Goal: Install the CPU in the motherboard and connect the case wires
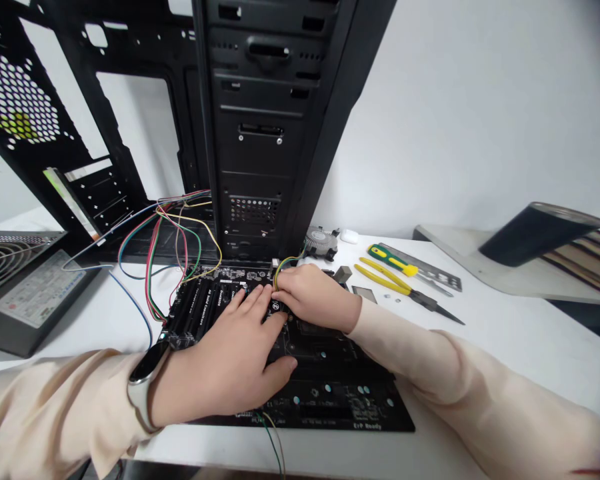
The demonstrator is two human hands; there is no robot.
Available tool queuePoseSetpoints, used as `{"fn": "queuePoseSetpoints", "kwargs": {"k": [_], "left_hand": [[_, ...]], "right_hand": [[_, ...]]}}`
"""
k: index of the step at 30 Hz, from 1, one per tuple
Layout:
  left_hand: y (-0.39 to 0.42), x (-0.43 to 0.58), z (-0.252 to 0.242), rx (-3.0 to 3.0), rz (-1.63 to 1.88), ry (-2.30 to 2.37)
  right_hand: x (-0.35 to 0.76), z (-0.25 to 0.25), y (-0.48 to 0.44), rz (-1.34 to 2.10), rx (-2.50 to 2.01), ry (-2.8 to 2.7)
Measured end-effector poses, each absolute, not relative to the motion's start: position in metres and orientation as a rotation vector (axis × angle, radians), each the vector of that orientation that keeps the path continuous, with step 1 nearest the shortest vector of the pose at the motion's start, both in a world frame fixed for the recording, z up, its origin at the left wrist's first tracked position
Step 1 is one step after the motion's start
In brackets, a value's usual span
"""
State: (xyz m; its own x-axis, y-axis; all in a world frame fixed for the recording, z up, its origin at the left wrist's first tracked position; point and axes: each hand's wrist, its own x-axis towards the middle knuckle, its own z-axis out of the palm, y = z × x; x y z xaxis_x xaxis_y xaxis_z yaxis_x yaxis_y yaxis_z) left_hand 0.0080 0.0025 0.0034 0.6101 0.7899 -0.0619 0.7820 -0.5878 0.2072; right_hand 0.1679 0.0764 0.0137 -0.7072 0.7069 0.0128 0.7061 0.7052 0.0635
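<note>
A black motherboard (350, 407) lies on the white table in front of a standing black computer case (260, 160). My left hand (230, 353), with a smartwatch on its wrist, rests palm down on the board, fingers spread. Close beside its fingertips, my right hand (313, 293) is closed at the yellow and green fan cable (281, 265) near the board's upper middle; its fingertips are partly hidden. Behind that hand stands a small fan (321, 241). Several coloured wires (155, 267) run from the case to the board's left edge.
A power supply (35, 293) sits at the left. To the right lie a green and yellow cutter (393, 259), yellow-handled pliers (390, 277), a metal plate (445, 273) and small parts. A dark cylinder (535, 233) stands farther right.
</note>
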Motion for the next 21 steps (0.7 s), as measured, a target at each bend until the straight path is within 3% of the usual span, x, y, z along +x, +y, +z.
{"fn": "queuePoseSetpoints", "kwargs": {"k": [11,21], "left_hand": [[0.0022,0.0086,0.0063,2.622,0.065,1.293],[0.0016,0.0073,0.0029,2.629,0.158,1.281]], "right_hand": [[0.1683,0.0138,0.0771,0.065,1.177,2.907],[0.1701,0.0179,0.0802,-0.193,1.355,3.013]]}}
